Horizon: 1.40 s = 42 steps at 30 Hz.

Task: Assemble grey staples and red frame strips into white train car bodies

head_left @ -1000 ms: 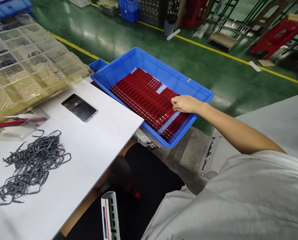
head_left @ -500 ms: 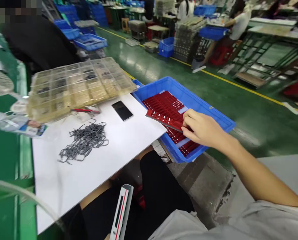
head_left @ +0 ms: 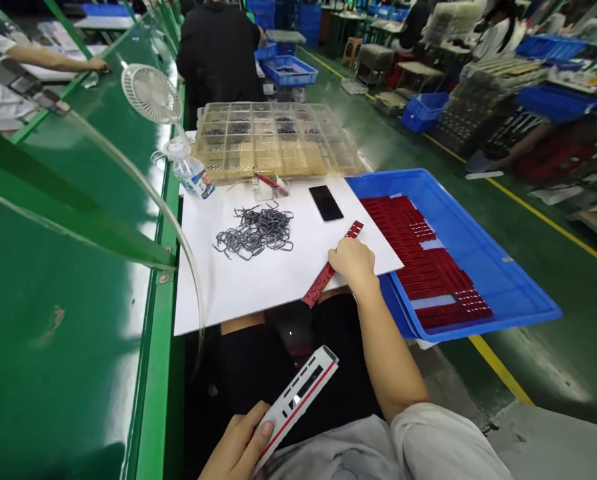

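Observation:
My left hand (head_left: 243, 440) is closed around a long white plastic housing (head_left: 298, 403) with a red stripe and dark slots, held over my lap. In my right hand (head_left: 354, 261) is a dark red slotted strip (head_left: 321, 283), gripped near its middle and slanting over the front edge of the white board (head_left: 203, 293). A heap of bent grey wire-like pieces (head_left: 258, 230) lies on the board, left of that hand. To the right, a blue bin (head_left: 508, 267) holds rows of similar red strips (head_left: 403, 247).
A black phone (head_left: 326, 203), a water bottle (head_left: 192, 172) and a clear compartment box (head_left: 278, 143) stand along the board's far side. A small white fan (head_left: 151, 93) and a hanging hose (head_left: 178, 227) are at left. Someone in black (head_left: 221, 53) sits beyond.
My right hand has carried the red strip out of the blue bin, leftward over the board's front edge. The white housing has risen further into view with my left hand. The view has turned left.

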Motion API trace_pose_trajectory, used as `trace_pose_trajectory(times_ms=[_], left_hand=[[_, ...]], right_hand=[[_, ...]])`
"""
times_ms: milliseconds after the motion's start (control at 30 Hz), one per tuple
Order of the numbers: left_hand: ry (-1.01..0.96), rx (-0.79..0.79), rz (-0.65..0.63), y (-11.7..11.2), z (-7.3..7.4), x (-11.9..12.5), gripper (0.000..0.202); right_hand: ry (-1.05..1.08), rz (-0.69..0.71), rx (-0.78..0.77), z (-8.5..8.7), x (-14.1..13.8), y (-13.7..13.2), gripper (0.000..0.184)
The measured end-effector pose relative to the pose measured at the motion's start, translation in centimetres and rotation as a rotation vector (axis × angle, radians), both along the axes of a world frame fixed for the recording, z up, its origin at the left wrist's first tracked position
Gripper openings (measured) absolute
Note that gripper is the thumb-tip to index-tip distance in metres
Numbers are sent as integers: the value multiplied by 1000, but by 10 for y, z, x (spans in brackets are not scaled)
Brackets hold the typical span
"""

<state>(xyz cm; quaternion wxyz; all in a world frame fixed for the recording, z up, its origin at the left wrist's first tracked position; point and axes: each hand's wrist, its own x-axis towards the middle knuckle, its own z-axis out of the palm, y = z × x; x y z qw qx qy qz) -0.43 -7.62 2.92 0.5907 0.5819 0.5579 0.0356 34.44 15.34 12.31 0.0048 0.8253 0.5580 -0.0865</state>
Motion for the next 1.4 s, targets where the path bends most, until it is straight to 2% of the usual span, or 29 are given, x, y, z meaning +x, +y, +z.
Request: trace_pose_trajectory(times_ms=[100,167,200,333,367,433,533,633,767,867,933,1067,1167,1267,1400], left_hand=[[11,31,-133,8,3,2,78],[5,72,-176,13,6,4,70],[6,99,-173,15,8,5,66],[84,252,-124,21,7,4,50],[115,285,-123,21,6,4,48],[159,345,-133,21,4,3,48],[194,444,-153,21,3,5,53],[239,567,-170,19,5,8,58],[292,749,-194,20,11,12,58],[330,893,-233,29,23,15,53],[381,989,-286,41,35,20,51],[439,1179,-417,85,67,36,46],[466,1265,-446,130,83,55,49],[475,1297,-453,178,84,80,59],[494,1325,-493,226,73,110,56]], right_hand=[[16,54,-18,-7,-12,9,37],[60,146,-9,-11,-9,10,43],[87,235,37,-14,-4,9,44],[182,732,287,-34,29,4,56],[199,809,294,-40,37,3,55],[225,870,280,-51,46,1,49],[206,837,332,-63,44,-4,49],[184,819,376,-73,30,-7,55],[253,907,383,-85,3,-4,59],[266,955,394,-81,-7,-4,54],[284,932,431,-71,3,-6,51],[395,765,492,-54,67,-11,53],[491,708,449,-62,119,-14,65],[539,661,422,-79,144,-17,78],[572,609,444,-92,144,-17,67]])
